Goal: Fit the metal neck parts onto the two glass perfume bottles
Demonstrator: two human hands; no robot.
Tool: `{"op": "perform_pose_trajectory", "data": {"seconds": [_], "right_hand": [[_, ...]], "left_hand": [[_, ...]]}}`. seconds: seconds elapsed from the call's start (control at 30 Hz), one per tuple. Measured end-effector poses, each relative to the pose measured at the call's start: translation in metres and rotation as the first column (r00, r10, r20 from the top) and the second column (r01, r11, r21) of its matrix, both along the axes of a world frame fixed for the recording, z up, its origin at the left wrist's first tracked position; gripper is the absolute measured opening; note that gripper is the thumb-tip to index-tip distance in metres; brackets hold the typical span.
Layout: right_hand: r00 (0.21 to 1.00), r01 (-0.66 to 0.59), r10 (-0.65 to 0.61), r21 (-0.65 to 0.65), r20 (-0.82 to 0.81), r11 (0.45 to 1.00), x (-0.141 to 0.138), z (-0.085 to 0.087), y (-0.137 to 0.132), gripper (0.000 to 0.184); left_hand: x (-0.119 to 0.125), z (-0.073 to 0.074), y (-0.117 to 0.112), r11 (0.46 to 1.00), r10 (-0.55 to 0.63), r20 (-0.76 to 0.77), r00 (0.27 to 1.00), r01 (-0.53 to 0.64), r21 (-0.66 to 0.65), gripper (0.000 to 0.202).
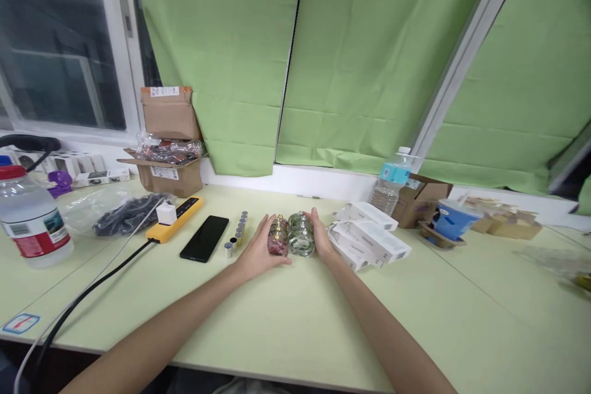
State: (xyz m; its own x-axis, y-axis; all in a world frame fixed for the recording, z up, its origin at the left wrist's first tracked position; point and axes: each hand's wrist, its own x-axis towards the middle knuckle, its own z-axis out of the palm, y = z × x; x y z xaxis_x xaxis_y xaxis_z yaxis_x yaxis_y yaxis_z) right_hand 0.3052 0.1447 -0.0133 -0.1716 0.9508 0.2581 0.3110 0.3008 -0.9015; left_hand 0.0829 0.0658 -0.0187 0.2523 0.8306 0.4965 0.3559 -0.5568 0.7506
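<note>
Two short rows of small lidded glass jars stand side by side on the table between my hands. My left hand [258,252] curves around the left row of reddish jars [277,237], with gold-coloured knobs on the lids; its thumb lies along the front. My right hand [320,235] presses against the right side of the clear greenish jars [301,235], fingers pointing away from me. The exact number of jars is hard to make out. Left of my left hand runs a line of small silver and yellowish cylinders [239,234]. Beside them lies a black phone [204,238].
White boxes [369,240] lie in a pile right of my right hand. Behind them stand a water bottle [390,181] and a blue cup [452,220]. A yellow power strip [178,221], a large red-capped bottle [34,221] and cardboard boxes [170,175] occupy the left.
</note>
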Motion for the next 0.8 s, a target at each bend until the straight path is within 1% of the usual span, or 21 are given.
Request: {"op": "perform_pose_trajectory", "data": {"seconds": [0.1,0.2,0.37,0.6,0.7,0.8], "right_hand": [[0.993,0.100,-0.097,0.040,-0.070,0.994,-0.003,0.002,-0.005,0.096],[0.995,0.086,-0.083,0.054,-0.052,0.995,-0.006,0.002,-0.007,0.096],[0.994,0.091,-0.091,0.005,-0.061,0.996,-0.006,-0.001,-0.005,0.092],[0.980,0.170,-0.168,0.007,-0.107,0.985,-0.004,-0.008,-0.001,0.075],[0.985,0.163,-0.160,0.040,-0.068,0.986,-0.004,-0.009,-0.001,0.071],[0.988,0.149,-0.146,0.058,-0.052,0.987,-0.004,-0.009,-0.001,0.069]], "left_hand": [[0.001,-0.002,0.008,0.999,-0.036,0.005,0.999,0.036,0.017,0.109],[0.003,-0.005,0.013,0.998,-0.050,0.009,0.999,0.049,0.030,0.109],[0.003,-0.008,0.015,0.998,-0.045,0.003,0.999,0.045,0.036,0.108],[0.004,0.001,0.011,0.998,-0.034,0.043,0.998,0.032,0.047,0.097],[0.002,0.005,0.011,0.999,-0.043,0.060,0.997,0.043,0.007,0.100],[0.000,0.006,0.013,0.995,-0.096,0.090,0.991,0.098,-0.016,0.103]]}}
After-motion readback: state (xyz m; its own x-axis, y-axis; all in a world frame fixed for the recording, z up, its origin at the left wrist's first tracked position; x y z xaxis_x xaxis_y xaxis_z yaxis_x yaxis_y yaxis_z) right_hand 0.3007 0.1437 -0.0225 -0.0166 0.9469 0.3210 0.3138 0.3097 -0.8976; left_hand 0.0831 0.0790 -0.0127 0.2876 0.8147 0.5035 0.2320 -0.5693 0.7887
